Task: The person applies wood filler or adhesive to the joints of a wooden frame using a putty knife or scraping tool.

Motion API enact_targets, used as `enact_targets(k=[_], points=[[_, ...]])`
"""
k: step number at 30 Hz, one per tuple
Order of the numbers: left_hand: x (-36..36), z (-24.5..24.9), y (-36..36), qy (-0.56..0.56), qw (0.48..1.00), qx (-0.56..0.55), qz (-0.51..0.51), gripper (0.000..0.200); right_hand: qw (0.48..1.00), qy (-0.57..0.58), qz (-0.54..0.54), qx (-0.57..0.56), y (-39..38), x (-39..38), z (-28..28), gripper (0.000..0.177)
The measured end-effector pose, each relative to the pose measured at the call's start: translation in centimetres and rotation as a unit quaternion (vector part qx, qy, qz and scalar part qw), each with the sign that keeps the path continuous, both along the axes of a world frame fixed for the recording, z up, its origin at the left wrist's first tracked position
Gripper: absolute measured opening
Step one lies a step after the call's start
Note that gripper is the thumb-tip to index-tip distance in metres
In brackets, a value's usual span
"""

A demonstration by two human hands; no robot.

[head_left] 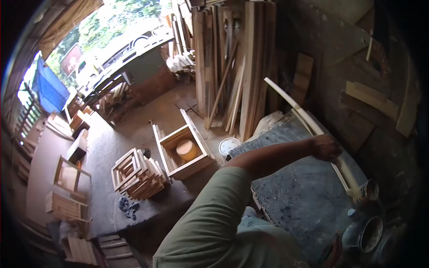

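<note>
My left hand (326,148) reaches out over a dark, spotted worktop (290,196), its fingers wrapped round a long pale wooden strip (308,119). The strip slants across the worktop; its far end sticks out past the edge and its near end is blurred beside a small open can (370,190). Thin pale strips lie along the worktop under it. At the bottom edge, my right hand (331,255) is dark and partly cut off, low beside a round metal pot (370,234); I cannot tell what its fingers hold.
Tall boards (257,67) lean at the back. On a lower surface stand a stack of small wooden frames (136,172), a wooden box frame (196,163) with an orange-yellow tub (187,151) inside, and a dark rag (128,208). A white round lid (229,146) lies near the worktop.
</note>
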State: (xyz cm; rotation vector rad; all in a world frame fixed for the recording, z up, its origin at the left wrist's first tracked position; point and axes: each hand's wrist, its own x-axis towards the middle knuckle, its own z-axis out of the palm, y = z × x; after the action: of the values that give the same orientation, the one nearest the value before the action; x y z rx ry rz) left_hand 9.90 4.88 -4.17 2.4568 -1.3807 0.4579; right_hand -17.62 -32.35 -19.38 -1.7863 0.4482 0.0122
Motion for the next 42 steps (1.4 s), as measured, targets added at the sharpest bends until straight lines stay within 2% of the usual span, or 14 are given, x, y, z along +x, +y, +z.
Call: enact_targets(k=[3, 7, 9, 13, 16, 17, 22, 32, 35, 38, 40, 42], points=[[0.3, 7.2, -1.8, 0.037, 0.998, -0.001, 0.046, 0.054, 1.0, 0.008, 0.009, -0.014, 2.4, -0.3, 3.4, 0.04], [0.5, 12.8, -3.9, -0.025, 0.995, -0.001, 0.101, 0.055, 0.998, 0.024, 0.018, -0.048, 6.3, -1.5, 9.0, 0.04], [0.2, 14.4, -4.8, -0.015, 0.989, -0.003, 0.146, 0.055, 0.997, 0.032, 0.026, -0.065, 8.1, -2.4, 11.6, 0.04], [1.1, 13.2, -6.4, 0.0, 0.978, 0.028, 0.208, 0.055, 0.994, 0.045, 0.039, -0.087, 10.3, -3.8, 15.5, 0.039], [3.0, 9.5, -6.6, -0.044, 0.979, 0.032, 0.196, 0.054, 0.993, 0.05, 0.051, -0.091, 11.4, -4.2, 17.3, 0.039], [3.0, 8.8, -6.3, -0.009, 0.979, 0.022, 0.2, 0.054, 0.993, 0.05, 0.055, -0.09, 11.6, -4.2, 18.0, 0.039], [0.9, 7.0, -4.3, 0.149, 0.962, -0.002, 0.228, 0.054, 0.992, 0.045, 0.074, -0.089, 10.6, -2.2, 14.9, 0.038], [0.1, 6.0, -4.5, 0.156, 0.954, 0.008, 0.255, 0.054, 0.994, 0.015, 0.101, -0.039, 6.9, 2.8, 6.7, 0.037], [0.4, 5.0, -4.9, 0.145, 0.959, -0.006, 0.244, 0.054, 0.995, -0.001, 0.095, -0.02, 4.9, 2.9, 4.0, 0.036], [-1.1, 6.6, -4.9, 0.164, 0.947, -0.008, 0.277, 0.052, 0.995, -0.047, 0.087, -0.026, 2.5, 1.9, 1.9, 0.036], [-1.6, 6.3, -4.8, 0.121, 0.958, -0.04, 0.258, 0.053, 0.993, -0.074, 0.089, -0.022, 2.8, 1.8, 1.9, 0.035], [-1.9, 6.3, -5.0, 0.112, 0.96, -0.044, 0.252, 0.053, 0.991, 0.053, 0.096, 0.074, 2.5, 2.3, 3.5, 0.039]])
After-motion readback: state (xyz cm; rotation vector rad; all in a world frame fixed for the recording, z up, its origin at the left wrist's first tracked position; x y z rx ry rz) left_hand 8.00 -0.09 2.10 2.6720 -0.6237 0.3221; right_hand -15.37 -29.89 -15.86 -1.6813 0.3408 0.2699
